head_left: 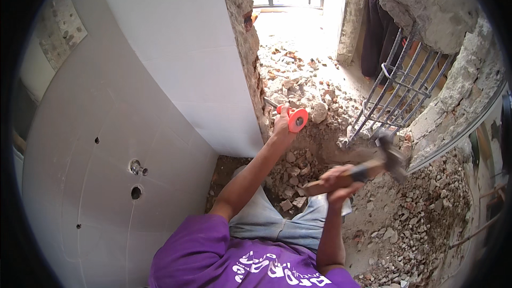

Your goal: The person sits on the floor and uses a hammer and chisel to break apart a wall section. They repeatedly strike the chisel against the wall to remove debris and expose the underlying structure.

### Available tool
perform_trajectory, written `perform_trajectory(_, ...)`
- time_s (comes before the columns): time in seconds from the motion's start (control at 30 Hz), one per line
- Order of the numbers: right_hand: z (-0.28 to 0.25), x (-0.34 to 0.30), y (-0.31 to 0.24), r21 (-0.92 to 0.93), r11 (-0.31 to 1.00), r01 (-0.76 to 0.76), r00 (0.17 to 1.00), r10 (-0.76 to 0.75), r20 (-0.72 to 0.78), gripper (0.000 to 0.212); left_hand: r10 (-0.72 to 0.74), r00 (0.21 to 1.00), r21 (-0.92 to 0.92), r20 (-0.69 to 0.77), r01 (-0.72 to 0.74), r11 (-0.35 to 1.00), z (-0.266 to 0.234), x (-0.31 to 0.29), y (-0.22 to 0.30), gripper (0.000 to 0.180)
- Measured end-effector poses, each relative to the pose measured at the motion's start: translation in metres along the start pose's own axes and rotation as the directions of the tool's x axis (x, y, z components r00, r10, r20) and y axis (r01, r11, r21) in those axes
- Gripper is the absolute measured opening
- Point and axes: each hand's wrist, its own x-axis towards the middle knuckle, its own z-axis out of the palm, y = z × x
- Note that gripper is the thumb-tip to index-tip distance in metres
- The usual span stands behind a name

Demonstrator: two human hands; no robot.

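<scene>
My left hand (282,126) is wrapped round a chisel (298,121) with a round orange hand guard. Its dark shaft points up and left to the broken edge of the wall (255,82). In my right hand (341,184) is a hammer (368,169) with a wooden handle and a dark band near the head. The hammer head, smeared by motion, is to the right, apart from the chisel. Both arms reach forward over my jeans, above broken masonry.
Bare rebar (394,88) sticks out of broken concrete (432,0) at the right. Rubble (298,82) covers the floor ahead, with more rubble (410,234) at right. A smooth pale wall panel (176,37) with a pipe fitting (137,167) stands left. Dark-trousered legs (376,37) show behind the rebar.
</scene>
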Motion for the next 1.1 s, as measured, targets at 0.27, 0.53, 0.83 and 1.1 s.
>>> perform_trajectory(0.27,0.002,-0.014,0.072,-0.41,0.839,-0.358,0.92,0.391,-0.003,0.077,-0.107,0.993,-0.027,0.046,0.108,0.994,-0.002,0.004,0.005,0.02)
perform_trajectory(0.53,0.021,-0.011,0.016,0.055,0.998,-0.017,1.0,0.019,-0.024,0.075,-0.143,0.978,-0.056,0.151,0.153,0.987,-0.023,0.008,0.017,0.016)
perform_trajectory(0.83,-0.023,-0.024,0.125,-0.2,0.864,-0.462,0.882,0.471,-0.003,0.07,-0.05,0.987,0.046,0.153,0.044,0.998,-0.004,-0.007,0.011,0.023)
perform_trajectory(1.1,0.034,0.013,0.032,0.332,0.876,0.348,0.93,-0.369,-0.001,0.077,-0.069,0.994,-0.094,0.085,0.077,0.993,-0.01,0.021,0.011,0.014)
